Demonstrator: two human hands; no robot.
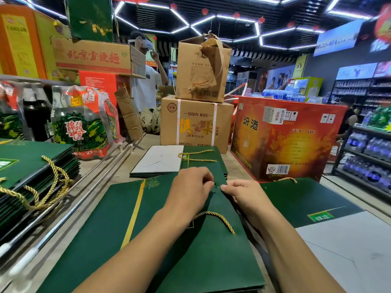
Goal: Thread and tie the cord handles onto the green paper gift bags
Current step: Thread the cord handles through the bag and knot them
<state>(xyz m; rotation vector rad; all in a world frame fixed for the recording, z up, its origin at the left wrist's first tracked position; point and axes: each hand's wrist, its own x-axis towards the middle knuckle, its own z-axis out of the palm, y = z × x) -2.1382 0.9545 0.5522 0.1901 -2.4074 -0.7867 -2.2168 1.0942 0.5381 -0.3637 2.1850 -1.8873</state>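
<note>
A flat green paper gift bag (211, 261) lies in front of me on a pile of the same bags. A gold twisted cord (220, 218) loops across its upper part between my forearms. My left hand (190, 193) and my right hand (245, 195) meet at the bag's top edge, fingers curled and pinching at a small hole there. Whether a cord end sits between the fingertips is hidden.
A stack of green bags with gold handles (31, 182) lies at the left beside a metal rail (74, 208). More bags (201, 159) lie ahead and at the right (306, 201). Cardboard boxes (196, 121) and a red box (285, 136) stand behind. A person (146, 81) stands further back.
</note>
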